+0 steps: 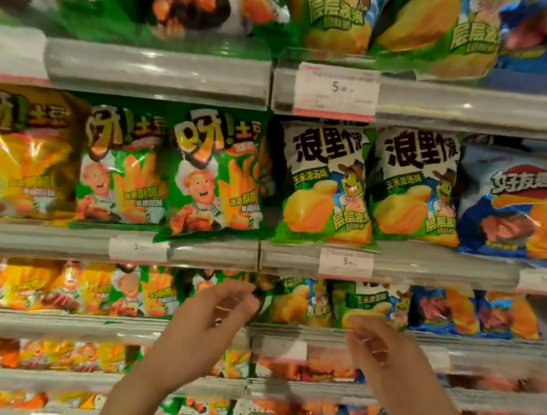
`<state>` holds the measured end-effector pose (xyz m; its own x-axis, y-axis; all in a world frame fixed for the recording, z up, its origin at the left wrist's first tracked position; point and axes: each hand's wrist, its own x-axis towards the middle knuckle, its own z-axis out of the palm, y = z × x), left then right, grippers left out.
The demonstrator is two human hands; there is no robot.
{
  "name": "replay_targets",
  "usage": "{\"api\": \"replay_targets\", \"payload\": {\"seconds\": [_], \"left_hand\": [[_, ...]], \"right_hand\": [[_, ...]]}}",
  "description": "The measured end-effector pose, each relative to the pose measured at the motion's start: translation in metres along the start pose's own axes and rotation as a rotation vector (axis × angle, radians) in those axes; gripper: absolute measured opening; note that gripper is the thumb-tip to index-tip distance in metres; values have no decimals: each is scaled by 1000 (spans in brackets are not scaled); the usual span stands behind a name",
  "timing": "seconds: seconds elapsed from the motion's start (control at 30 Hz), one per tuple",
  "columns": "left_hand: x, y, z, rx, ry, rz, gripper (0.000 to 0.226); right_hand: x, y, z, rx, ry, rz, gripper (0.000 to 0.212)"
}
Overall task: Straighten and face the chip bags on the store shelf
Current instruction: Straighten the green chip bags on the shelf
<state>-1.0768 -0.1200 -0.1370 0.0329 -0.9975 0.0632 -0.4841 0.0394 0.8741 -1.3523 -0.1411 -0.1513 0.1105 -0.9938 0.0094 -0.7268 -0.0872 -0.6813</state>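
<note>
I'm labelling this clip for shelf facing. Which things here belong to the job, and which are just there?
Job:
green fries bags
corn bags
blue bags
left hand
right hand

Just there:
price tags
shelf rails

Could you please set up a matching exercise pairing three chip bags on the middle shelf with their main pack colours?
Things:
1. chef bag
2. turtle bag
3. steak bag
4. leftmost bag

Colours:
A. blue
B. yellow-orange
C. green with fries
D. white top, green base

Pairs: 1-C, 2-D, 3-A, 4-B
</note>
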Motion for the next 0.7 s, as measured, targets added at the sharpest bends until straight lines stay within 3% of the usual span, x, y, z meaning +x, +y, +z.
{"api": "replay_targets", "payload": {"seconds": [0.27,0.47,0.7], "left_hand": [[-15,-23,-96,-78,12,50,23],[-10,-24,-127,-88,66,76,17],[14,0,-133,-49,282,162,22]], "right_hand": [[-20,-87,46,-5,65,11,21],[-12,-124,50,-46,116,-37,25],[29,-154,32,77,185,-164,28]]}}
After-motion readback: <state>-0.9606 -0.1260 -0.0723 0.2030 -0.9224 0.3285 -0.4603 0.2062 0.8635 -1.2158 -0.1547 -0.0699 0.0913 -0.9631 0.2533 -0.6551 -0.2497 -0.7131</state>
